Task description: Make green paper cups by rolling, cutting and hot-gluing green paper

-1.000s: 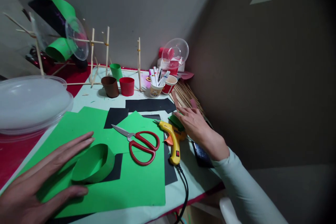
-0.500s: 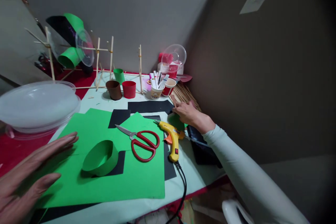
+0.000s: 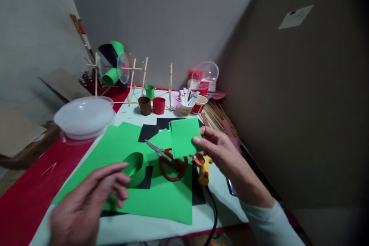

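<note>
My right hand (image 3: 219, 148) pinches a small stack of green paper pieces (image 3: 185, 137) by the right edge, thumb on top. They hang over the red-handled scissors (image 3: 170, 169) and partly cover them. My left hand (image 3: 95, 192) is raised with fingers apart and slightly bent, holding nothing. Just beyond its fingertips stands a green paper ring (image 3: 137, 169) on large green sheets (image 3: 164, 207). A yellow glue gun (image 3: 204, 173) lies below my right hand, its front end hidden.
At the back stand a stick frame (image 3: 170, 84), a brown cup (image 3: 144, 106), a red cup (image 3: 158, 106) and a cup of markers (image 3: 186, 108). Clear plastic lids (image 3: 83, 117) are stacked at the left. Wooden sticks (image 3: 221, 117) lie along the right wall.
My right hand has come back from the right side of the table, now with green paper pieces in it. My left hand has moved right and closer to the ring. The view has shifted left.
</note>
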Action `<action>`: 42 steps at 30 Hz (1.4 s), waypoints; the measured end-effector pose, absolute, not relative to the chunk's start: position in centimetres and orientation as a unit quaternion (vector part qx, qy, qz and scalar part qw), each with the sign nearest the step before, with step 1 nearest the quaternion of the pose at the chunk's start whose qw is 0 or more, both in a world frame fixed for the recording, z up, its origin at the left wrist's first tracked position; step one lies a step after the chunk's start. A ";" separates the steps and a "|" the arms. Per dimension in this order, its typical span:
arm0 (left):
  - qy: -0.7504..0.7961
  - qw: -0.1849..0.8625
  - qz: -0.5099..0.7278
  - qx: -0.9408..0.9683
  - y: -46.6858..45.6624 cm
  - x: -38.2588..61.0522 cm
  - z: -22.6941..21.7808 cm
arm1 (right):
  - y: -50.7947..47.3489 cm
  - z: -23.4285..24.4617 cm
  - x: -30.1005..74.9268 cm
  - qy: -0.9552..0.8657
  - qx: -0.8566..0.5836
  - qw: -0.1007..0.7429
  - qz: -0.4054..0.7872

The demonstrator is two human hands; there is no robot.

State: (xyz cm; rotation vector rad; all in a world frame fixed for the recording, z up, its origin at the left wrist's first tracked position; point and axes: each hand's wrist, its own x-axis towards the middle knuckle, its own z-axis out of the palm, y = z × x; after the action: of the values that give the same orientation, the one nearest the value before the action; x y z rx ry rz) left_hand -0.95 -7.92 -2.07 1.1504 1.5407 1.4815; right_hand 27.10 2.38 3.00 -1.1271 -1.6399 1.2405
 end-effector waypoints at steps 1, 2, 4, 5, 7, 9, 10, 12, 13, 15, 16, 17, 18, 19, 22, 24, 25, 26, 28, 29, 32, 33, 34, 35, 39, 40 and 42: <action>0.581 0.391 0.579 0.418 -8.2 0.7 -1.4 | 1.4 2.5 26.1 -0.626 -0.431 0.385 0.523; 0.561 0.425 0.573 0.421 -8.2 2.1 -0.9 | 0.5 2.2 25.3 -0.610 -0.422 0.380 0.553; 0.529 0.470 0.549 0.446 -8.1 3.9 -0.4 | -1.2 1.7 24.0 -0.584 -0.415 0.373 0.589; 0.519 0.478 0.538 0.461 -8.0 4.4 -0.3 | -2.0 1.5 23.5 -0.577 -0.415 0.370 0.598; 0.523 0.479 0.527 0.469 -7.9 4.7 -0.5 | -3.3 1.1 22.9 -0.571 -0.415 0.364 0.607; 0.537 0.481 0.516 0.462 -8.0 4.6 -1.1 | -4.4 0.6 22.5 -0.573 -0.414 0.356 0.611; 0.541 0.488 0.510 0.458 -8.2 4.5 -1.5 | -4.9 0.3 22.3 -0.572 -0.416 0.354 0.611; 0.547 0.505 0.495 0.449 -8.8 4.4 -2.4 | -5.8 -0.5 22.0 -0.568 -0.434 0.361 0.599; 0.550 0.514 0.487 0.442 -9.2 4.3 -2.8 | -6.2 -0.9 21.8 -0.565 -0.448 0.369 0.586; 0.557 0.532 0.471 0.430 -9.9 4.1 -3.5 | -7.0 -1.6 21.3 -0.567 -0.471 0.389 0.552; 0.562 0.539 0.463 0.424 -10.3 4.1 -3.7 | -7.3 -1.9 21.0 -0.573 -0.477 0.399 0.534; 0.567 0.545 0.456 0.418 -10.7 4.0 -3.8 | -7.7 -2.3 20.6 -0.580 -0.481 0.408 0.516; 0.572 0.549 0.449 0.411 -11.0 4.0 -3.9 | -8.0 -2.7 20.2 -0.588 -0.485 0.416 0.496; 0.578 0.553 0.444 0.404 -11.3 4.0 -4.0 | -8.3 -3.0 19.9 -0.596 -0.489 0.426 0.474; 0.591 0.563 0.429 0.388 -12.2 4.2 -4.4 | -9.3 -4.2 18.8 -0.623 -0.505 0.456 0.386; 0.596 0.564 0.421 0.386 -12.6 4.4 -4.9 | -9.8 -5.0 18.2 -0.642 -0.512 0.473 0.318; 0.599 0.562 0.419 0.387 -12.7 4.5 -5.1 | -9.9 -5.4 18.0 -0.652 -0.514 0.480 0.283; 0.601 0.559 0.419 0.388 -12.7 4.5 -5.3 | -9.9 -5.8 17.8 -0.661 -0.515 0.485 0.250; 0.602 0.551 0.423 0.392 -12.6 4.4 -5.4 | -9.9 -6.3 17.5 -0.680 -0.510 0.491 0.188; 0.603 0.547 0.426 0.394 -12.5 4.4 -5.3 | -9.7 -6.5 17.4 -0.690 -0.506 0.492 0.162; 0.613 0.526 0.435 0.398 -12.2 4.5 -5.0 | -9.4 -6.8 17.3 -0.715 -0.492 0.484 0.114; 0.619 0.517 0.437 0.399 -12.2 4.7 -5.0 | -9.4 -6.8 17.4 -0.722 -0.489 0.477 0.110; 0.625 0.506 0.439 0.400 -12.3 4.7 -4.9 | -9.4 -6.6 17.5 -0.729 -0.485 0.469 0.110; 0.630 0.496 0.442 0.402 -12.4 4.7 -4.9 | -9.4 -6.4 17.6 -0.738 -0.482 0.459 0.115; 0.664 0.421 0.467 0.404 -12.5 2.4 -4.2 | -9.1 -4.9 18.8 -0.780 -0.460 0.402 0.139; 0.676 0.391 0.477 0.404 -12.2 1.1 -3.9 | -8.8 -4.5 19.3 -0.789 -0.457 0.387 0.141; 0.695 0.321 0.504 0.401 -11.0 -1.9 -3.1 | -8.0 -3.9 20.2 -0.801 -0.459 0.360 0.133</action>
State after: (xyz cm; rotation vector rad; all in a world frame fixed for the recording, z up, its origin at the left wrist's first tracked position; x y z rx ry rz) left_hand -1.92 -11.00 -3.10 1.0535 1.8243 1.3229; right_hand 20.19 -8.03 -3.94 -1.1838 -2.0658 0.3438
